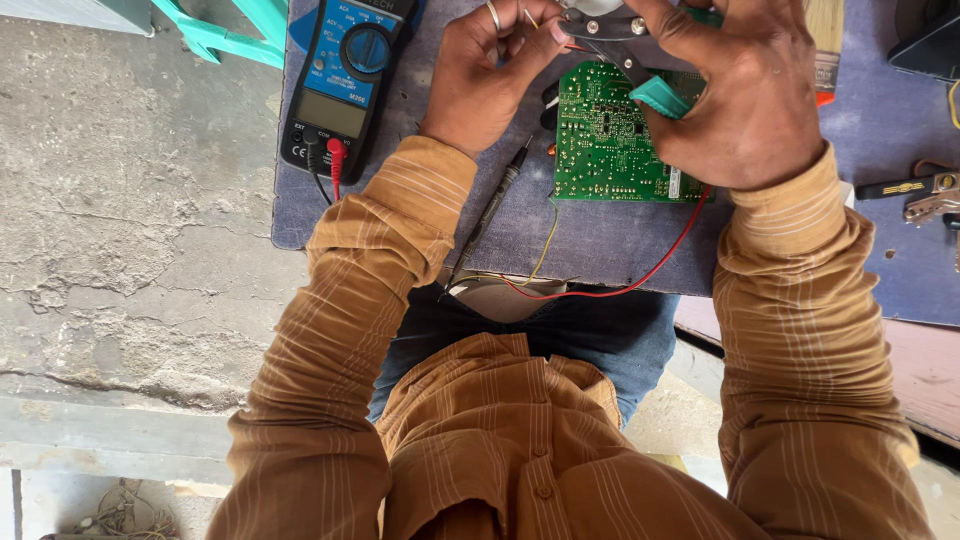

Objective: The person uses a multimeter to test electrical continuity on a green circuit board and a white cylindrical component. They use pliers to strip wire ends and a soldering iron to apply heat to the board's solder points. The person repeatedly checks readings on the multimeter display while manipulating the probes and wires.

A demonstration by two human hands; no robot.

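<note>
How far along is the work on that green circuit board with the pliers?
Done: the green circuit board lies solder side up on the blue mat, and the multimeter has its leads plugged in. In hand: the right hand grips teal-handled pliers over the board's top edge while the left hand pinches something small there. Left: the probe lies unused and red wire hangs loose.

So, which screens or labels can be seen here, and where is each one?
Multimeter: upper left on the mat, dark body, blue face; its grey rectangular screen sits below the round dial.
Label on the green circuit board: small white strip at the board's lower right corner, beside the right hand.
</note>
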